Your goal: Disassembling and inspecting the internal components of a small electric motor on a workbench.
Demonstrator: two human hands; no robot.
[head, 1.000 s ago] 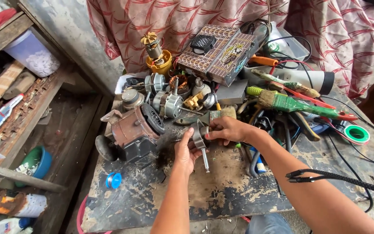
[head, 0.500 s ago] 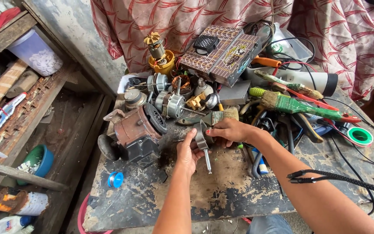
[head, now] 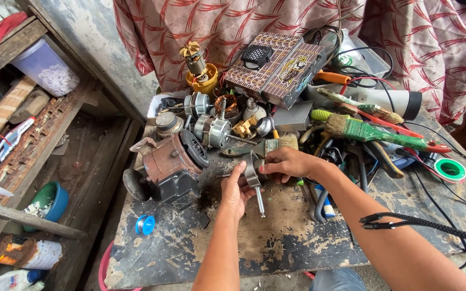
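Note:
My left hand (head: 235, 189) and my right hand (head: 285, 162) together hold a small grey metal motor part (head: 251, 170) with a steel shaft (head: 260, 200) pointing down toward me, just above the dirty worktable (head: 276, 242). The left hand cups the part from the left. From the right, the other hand's fingers pinch its top. A rusty brown motor housing (head: 170, 166) lies on the table just left of my hands.
Several small motors (head: 211, 126) and a yellow-based rotor (head: 198, 70) crowd the back of the table. A patterned box (head: 276, 67), green-handled brushes (head: 373, 132), cables, a green tape roll (head: 450, 170) and a blue spool (head: 145, 224) lie around. Wooden shelves stand left.
Both hands keep hold of the metal part in nearly the same place; the view has shifted slightly and the part has turned a little between the fingers.

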